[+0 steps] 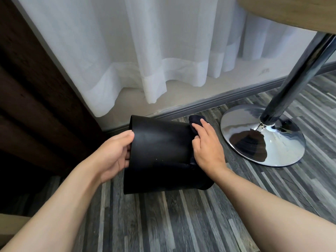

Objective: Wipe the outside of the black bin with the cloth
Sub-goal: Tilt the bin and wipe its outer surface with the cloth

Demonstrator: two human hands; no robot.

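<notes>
My left hand (pixel 116 151) grips the one black bin (pixel 160 153) by its left wall, held tilted above the floor (pixel 181 224), long axis running toward me, while my right hand (pixel 207 146), fingers together, presses the one dark cloth (pixel 195 120) flat against its right wall.

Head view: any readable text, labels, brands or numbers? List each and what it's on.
None readable.
black bin: plain wall, no label or brand showing.
cloth: dark, no tag visible.
chrome table base: reflections only, no marking.
curtain: plain white.
</notes>
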